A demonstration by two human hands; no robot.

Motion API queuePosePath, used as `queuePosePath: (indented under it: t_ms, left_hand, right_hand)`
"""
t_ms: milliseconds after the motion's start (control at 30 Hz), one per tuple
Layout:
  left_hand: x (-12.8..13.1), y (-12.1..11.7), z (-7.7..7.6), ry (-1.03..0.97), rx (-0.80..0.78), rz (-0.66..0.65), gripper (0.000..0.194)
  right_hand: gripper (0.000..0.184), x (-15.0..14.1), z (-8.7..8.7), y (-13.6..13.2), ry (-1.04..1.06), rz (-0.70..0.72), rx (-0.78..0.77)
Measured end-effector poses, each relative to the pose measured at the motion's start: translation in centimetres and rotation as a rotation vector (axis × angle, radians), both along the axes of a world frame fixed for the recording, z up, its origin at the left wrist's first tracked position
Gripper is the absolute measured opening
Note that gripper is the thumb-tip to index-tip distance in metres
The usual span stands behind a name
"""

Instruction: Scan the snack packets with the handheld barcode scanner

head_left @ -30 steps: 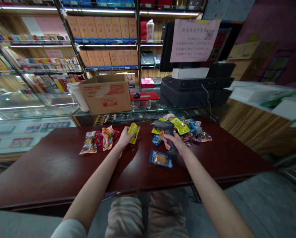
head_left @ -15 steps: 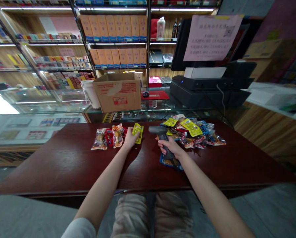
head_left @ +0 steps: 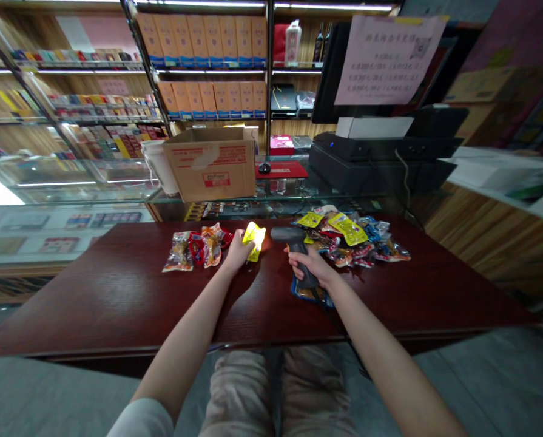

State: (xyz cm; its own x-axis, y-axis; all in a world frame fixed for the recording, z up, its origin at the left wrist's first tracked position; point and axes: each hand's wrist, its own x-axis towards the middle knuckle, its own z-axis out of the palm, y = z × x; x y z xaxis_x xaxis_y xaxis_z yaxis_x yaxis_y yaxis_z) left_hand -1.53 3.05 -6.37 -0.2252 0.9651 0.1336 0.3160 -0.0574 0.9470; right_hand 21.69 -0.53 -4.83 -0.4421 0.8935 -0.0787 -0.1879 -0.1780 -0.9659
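My left hand (head_left: pixel 238 251) is shut on a yellow snack packet (head_left: pixel 255 241), which glows brightly on its surface. My right hand (head_left: pixel 310 265) grips a grey handheld barcode scanner (head_left: pixel 290 238), its nose pointing left toward the yellow packet and a short gap away. Under my right hand lies a blue packet (head_left: pixel 308 294), mostly hidden. To the left of my left hand is a small row of snack packets (head_left: pixel 198 249). A larger heap of yellow, blue and clear packets (head_left: pixel 350 238) lies just beyond the scanner, on the dark red wooden table (head_left: pixel 116 297).
Beyond the table stands a glass counter (head_left: pixel 235 197) holding a cardboard box (head_left: pixel 210 167), a mouse on a red mat (head_left: pixel 278 170) and a black till printer (head_left: pixel 380 155). A monitor carries a pink paper notice (head_left: pixel 387 60). Shelves of boxed goods stand behind.
My right hand has moved over the blue packet, covering most of it. The scanner has turned to point left at the yellow packet, which now glows. The view has shifted slightly.
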Motion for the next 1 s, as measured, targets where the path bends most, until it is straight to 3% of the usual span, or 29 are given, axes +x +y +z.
queuePosePath:
  t_ms: [167, 333, 467, 667, 833, 933, 1000]
  left_hand:
    - [0.2, -0.4, 0.5, -0.002, 0.002, -0.021, 0.028]
    - [0.4, -0.8, 1.1, 0.1, -0.005, -0.011, 0.026]
    - [-0.5, -1.7, 2.1, 0.447, 0.023, 0.125, 0.026]
    - [-3.4, -2.9, 3.6, 0.948, -0.013, 0.411, 0.044]
    - [-4.9, -2.7, 3.2, 0.998, -0.082, 0.575, 0.041]
    - [-4.2, -2.7, 3.0, 0.999, 0.035, 0.589, 0.041]
    - [-2.9, -2.7, 3.0, 0.999, 0.129, 0.53, 0.04]
  right_hand:
    - [0.043, 0.0, -0.5, 0.3, 0.0, -0.024, 0.008]
    - [0.04, 0.2, 0.4, -0.4, 0.004, -0.031, 0.02]
    - [0.044, 0.7, 1.1, -0.7, 0.064, -0.039, -0.001]
    - [0.042, 2.2, 1.7, -0.1, 0.175, -0.171, 0.043]
    - [0.044, 4.1, 2.6, 0.0, 0.152, -0.26, 0.106]
    - [0.041, 6.1, 3.0, 0.0, 0.09, -0.273, 0.136]
    - [0.04, 7.7, 3.1, 0.1, 0.054, -0.267, 0.142]
